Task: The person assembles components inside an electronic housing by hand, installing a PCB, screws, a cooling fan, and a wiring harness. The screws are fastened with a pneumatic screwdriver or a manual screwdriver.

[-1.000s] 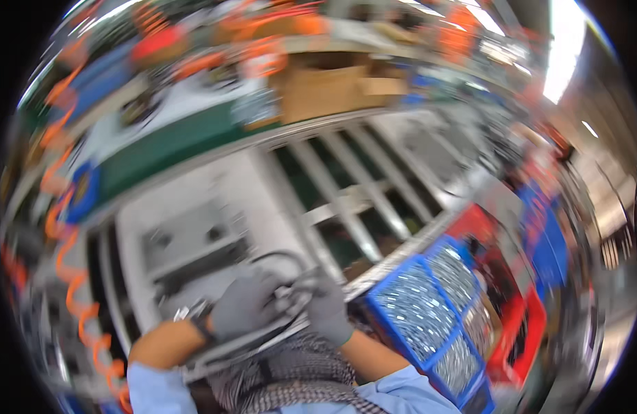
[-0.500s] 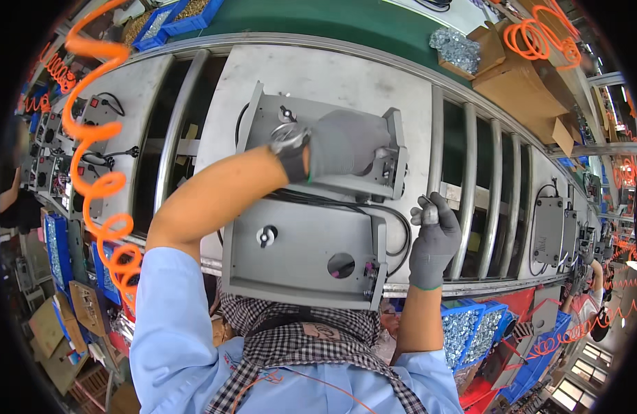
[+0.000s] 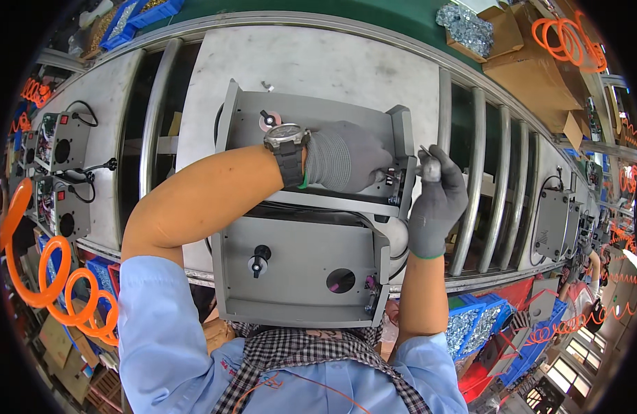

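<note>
Two grey sheet-metal housings lie open side up, one behind the other. My left hand (image 3: pixel 353 157), in a grey glove, reaches over the far housing (image 3: pixel 311 107). Its curled fingers meet at small electrical parts (image 3: pixel 393 181) by the right end wall; what they pinch is hidden. Just outside that wall, my gloved right hand (image 3: pixel 439 203) is closed, thumb and fingertips together. A small thin metallic bit shows at the tips, too small to name. The near housing (image 3: pixel 301 241) has a round hole, a black knob-like part (image 3: pixel 259 261) and wiring at its right end.
Both housings rest on a pale board (image 3: pixel 305 55) over metal rollers (image 3: pixel 470 186). Black cables run between them. More units (image 3: pixel 60 141) stand at left. A cardboard box (image 3: pixel 532 83), blue bins of small parts (image 3: pixel 463 324) and orange coiled hoses (image 3: pixel 49 276) surround the line.
My right hand has moved up to the far housing's right end wall. My left hand stays at the parts inside that end. The view has shifted somewhat.
</note>
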Demonstrator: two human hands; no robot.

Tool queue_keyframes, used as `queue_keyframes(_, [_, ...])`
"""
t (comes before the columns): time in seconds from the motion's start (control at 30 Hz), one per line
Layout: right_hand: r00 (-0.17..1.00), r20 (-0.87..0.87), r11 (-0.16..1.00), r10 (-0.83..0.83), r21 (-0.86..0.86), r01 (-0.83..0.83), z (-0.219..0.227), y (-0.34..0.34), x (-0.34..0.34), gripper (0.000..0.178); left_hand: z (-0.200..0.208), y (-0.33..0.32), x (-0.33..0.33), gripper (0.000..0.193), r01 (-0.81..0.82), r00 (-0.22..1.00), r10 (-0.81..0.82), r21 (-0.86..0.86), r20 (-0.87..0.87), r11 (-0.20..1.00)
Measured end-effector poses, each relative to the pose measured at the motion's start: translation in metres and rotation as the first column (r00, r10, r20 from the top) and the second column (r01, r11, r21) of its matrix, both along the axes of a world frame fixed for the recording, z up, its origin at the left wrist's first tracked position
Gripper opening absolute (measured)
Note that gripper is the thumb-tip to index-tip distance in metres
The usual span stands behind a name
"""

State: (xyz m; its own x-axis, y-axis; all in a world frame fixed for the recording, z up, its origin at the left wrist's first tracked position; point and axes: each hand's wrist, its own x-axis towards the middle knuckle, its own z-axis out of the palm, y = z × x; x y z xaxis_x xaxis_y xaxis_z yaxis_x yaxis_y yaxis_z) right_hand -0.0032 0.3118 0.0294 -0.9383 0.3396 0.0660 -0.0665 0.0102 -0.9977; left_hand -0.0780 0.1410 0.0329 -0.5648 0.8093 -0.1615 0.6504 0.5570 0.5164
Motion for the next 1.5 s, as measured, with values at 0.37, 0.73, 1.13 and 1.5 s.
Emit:
queue_keyframes(0.37, [0.998, -0.016, 0.975, 0.065, 0.213, -0.060, -0.010, -0.008, -0.016, 0.022, -0.009, 0.001, -0.001, 0.020, -0.068, 0.997, 0.068, -0.021, 0.031, 0.997])
queue_keyframes(0.73, [0.995, -0.002, 0.981, 0.105, 0.166, -0.103, -0.017, -0.008, -0.023, 0.021, -0.013, 0.010, -0.021, 0.035, -0.094, 0.993, 0.095, -0.022, 0.075, 0.995])
queue_keyframes(1.13, [0.956, -0.187, 0.940, 0.226, 0.300, -0.163, 0.019, 0.002, 0.119, 0.026, 0.044, -0.014, 0.130, 0.023, -0.181, 0.978, 0.209, 0.515, 0.005, 0.838])
queue_keyframes(1.5, [0.975, 0.162, 0.967, 0.151, 0.180, -0.180, -0.012, 0.031, 0.146, 0.044, 0.012, 0.010, 0.164, 0.022, 0.001, 0.996, 0.007, -0.081, 0.094, 0.997])
